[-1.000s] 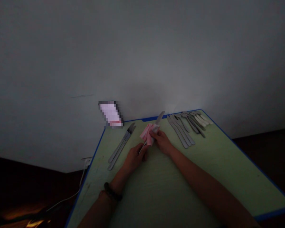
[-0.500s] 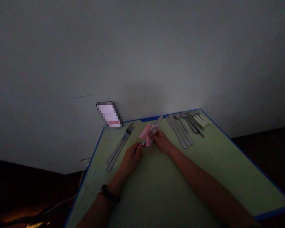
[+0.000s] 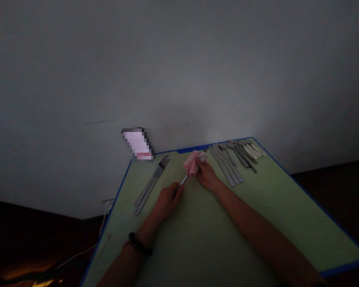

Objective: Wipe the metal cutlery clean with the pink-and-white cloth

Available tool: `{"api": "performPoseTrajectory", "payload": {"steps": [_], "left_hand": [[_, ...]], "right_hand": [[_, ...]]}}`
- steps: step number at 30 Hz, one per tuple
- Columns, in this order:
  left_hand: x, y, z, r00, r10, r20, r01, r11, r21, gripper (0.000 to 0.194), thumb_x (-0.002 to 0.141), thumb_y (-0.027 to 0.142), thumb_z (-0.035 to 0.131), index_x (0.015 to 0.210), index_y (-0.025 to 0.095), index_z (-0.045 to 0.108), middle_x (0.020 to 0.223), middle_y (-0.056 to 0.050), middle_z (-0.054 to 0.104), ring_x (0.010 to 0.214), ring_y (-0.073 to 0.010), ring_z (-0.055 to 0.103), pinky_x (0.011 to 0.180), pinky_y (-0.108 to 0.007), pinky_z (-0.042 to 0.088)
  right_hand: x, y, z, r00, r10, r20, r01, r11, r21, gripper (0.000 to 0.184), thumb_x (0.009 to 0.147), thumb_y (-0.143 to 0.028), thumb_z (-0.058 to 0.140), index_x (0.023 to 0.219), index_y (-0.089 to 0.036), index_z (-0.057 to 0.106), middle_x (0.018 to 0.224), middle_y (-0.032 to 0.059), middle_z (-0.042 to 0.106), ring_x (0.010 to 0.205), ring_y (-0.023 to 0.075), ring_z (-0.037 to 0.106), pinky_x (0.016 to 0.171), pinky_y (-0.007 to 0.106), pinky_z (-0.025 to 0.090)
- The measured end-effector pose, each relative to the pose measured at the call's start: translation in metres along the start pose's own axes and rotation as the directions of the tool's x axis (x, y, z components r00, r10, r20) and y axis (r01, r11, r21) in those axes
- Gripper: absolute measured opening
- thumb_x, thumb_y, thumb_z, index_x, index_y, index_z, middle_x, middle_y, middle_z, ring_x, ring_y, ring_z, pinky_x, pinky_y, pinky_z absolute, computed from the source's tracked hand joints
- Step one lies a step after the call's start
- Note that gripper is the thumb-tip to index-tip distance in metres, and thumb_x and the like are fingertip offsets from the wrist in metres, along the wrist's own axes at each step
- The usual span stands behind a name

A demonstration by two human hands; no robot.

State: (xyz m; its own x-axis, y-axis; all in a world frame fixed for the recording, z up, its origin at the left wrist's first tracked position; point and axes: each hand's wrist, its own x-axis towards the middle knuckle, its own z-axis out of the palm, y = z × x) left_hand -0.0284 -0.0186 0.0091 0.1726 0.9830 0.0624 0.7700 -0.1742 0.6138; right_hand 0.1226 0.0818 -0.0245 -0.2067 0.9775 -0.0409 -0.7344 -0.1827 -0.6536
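Observation:
My left hand (image 3: 170, 196) is closed round the handle of a table knife (image 3: 184, 180). A pink and white cloth (image 3: 192, 162) is wrapped about the knife's blade, hiding most of it; only the tip pokes out at the far side. Pinching the cloth from the right is my right hand (image 3: 206, 173). To the left, a pair of table knives (image 3: 151, 185) lies side by side on the green table (image 3: 197, 239). Several more knives (image 3: 229, 171) lie just right of my right hand.
Spoons and forks (image 3: 242, 153) lie in a row toward the back right, beside several white-handled pieces (image 3: 255, 150). A blurred-out phone-like device (image 3: 138, 144) leans on the wall (image 3: 179, 79) at the back left corner. A white cable (image 3: 77, 255) runs down left of the table.
My right hand and the cloth have slid along the knife toward its tip, covering more of the blade and baring more near the handle. My left hand has shifted slightly nearer to me.

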Motion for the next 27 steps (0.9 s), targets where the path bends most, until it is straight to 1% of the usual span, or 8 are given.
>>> {"api": "performPoseTrajectory", "payload": {"steps": [4,7,10,13,16,19,22,27], "left_hand": [[0.0,-0.003,0.0,0.999,-0.013,-0.032,0.012,1.0,-0.016,0.033,0.09,0.045,0.039,0.078,0.018,0.054,0.059,0.003,0.053,0.055,-0.0135,0.053,0.053,-0.023,0.034],[0.001,-0.003,0.001,0.999,-0.019,-0.037,0.018,0.999,-0.028,0.034,0.09,0.045,0.038,0.078,0.018,0.054,0.059,0.003,0.053,0.056,-0.0135,0.053,0.053,-0.023,0.035],[0.002,-0.002,0.001,1.0,-0.016,-0.022,0.015,0.999,-0.038,0.035,0.091,0.045,0.037,0.077,0.018,0.054,0.061,0.002,0.055,0.056,-0.0136,0.053,0.054,-0.023,0.036],[0.003,-0.001,0.001,1.0,0.007,0.005,-0.006,0.999,-0.032,0.034,0.09,0.045,0.037,0.078,0.018,0.055,0.064,0.001,0.057,0.058,-0.014,0.055,0.054,-0.023,0.037],[0.002,0.0,0.0,0.999,0.026,0.021,-0.026,0.999,-0.028,0.033,0.09,0.044,0.039,0.082,0.018,0.057,0.066,0.001,0.059,0.06,-0.0147,0.056,0.055,-0.024,0.038],[0.001,0.001,-0.001,0.999,0.026,0.018,-0.026,0.999,-0.026,0.032,0.09,0.043,0.038,0.083,0.018,0.057,0.066,0.0,0.059,0.06,-0.0151,0.057,0.056,-0.024,0.038],[0.0,0.003,-0.002,1.0,0.0,0.004,0.0,1.0,-0.03,0.031,0.089,0.044,0.039,0.083,0.018,0.056,0.067,0.0,0.06,0.061,-0.0159,0.057,0.057,-0.024,0.039],[0.001,0.004,-0.001,1.0,0.0,-0.009,-0.001,0.999,-0.048,0.031,0.089,0.044,0.039,0.089,0.018,0.056,0.072,-0.001,0.063,0.064,-0.0169,0.059,0.06,-0.026,0.041]], "right_hand": [[-0.006,0.005,-0.005,0.98,0.112,0.165,-0.077,0.976,-0.204,0.026,0.068,-0.037,0.074,0.08,-0.016,0.065,0.073,-0.001,0.063,0.067,0.0107,0.055,0.069,0.024,0.043],[-0.007,0.008,-0.006,0.97,0.143,0.198,-0.088,0.96,-0.267,0.026,0.067,-0.036,0.074,0.079,-0.015,0.065,0.071,-0.0016,0.063,0.064,0.0101,0.055,0.067,0.024,0.042],[-0.004,0.007,-0.003,0.984,0.128,0.122,-0.11,0.984,-0.144,0.027,0.065,-0.037,0.076,0.077,-0.016,0.066,0.07,-0.0018,0.064,0.064,0.0099,0.055,0.068,0.023,0.044],[0.0,0.002,0.0,0.999,0.05,-0.005,-0.049,0.996,0.078,0.025,0.065,-0.037,0.076,0.077,-0.018,0.065,0.075,-0.0024,0.066,0.07,0.0099,0.057,0.072,0.022,0.046],[0.002,-0.002,0.0,0.999,0.034,-0.023,-0.03,0.988,0.148,0.023,0.068,-0.035,0.074,0.081,-0.019,0.064,0.081,-0.0018,0.067,0.075,0.0107,0.058,0.074,0.023,0.047],[-0.001,-0.002,-0.001,0.996,0.08,0.039,-0.082,0.995,0.061,0.024,0.068,-0.035,0.074,0.082,-0.018,0.064,0.079,-0.0006,0.066,0.074,0.0112,0.058,0.073,0.024,0.046],[-0.005,0.002,-0.002,0.983,0.137,0.124,-0.124,0.986,-0.108,0.028,0.066,-0.037,0.075,0.082,-0.016,0.064,0.075,-0.0008,0.064,0.069,0.011,0.056,0.071,0.024,0.044],[-0.007,0.006,-0.005,0.977,0.125,0.175,-0.083,0.97,-0.228,0.032,0.065,-0.041,0.075,0.082,-0.016,0.064,0.074,-0.0007,0.063,0.068,0.0114,0.054,0.07,0.024,0.043]]}}
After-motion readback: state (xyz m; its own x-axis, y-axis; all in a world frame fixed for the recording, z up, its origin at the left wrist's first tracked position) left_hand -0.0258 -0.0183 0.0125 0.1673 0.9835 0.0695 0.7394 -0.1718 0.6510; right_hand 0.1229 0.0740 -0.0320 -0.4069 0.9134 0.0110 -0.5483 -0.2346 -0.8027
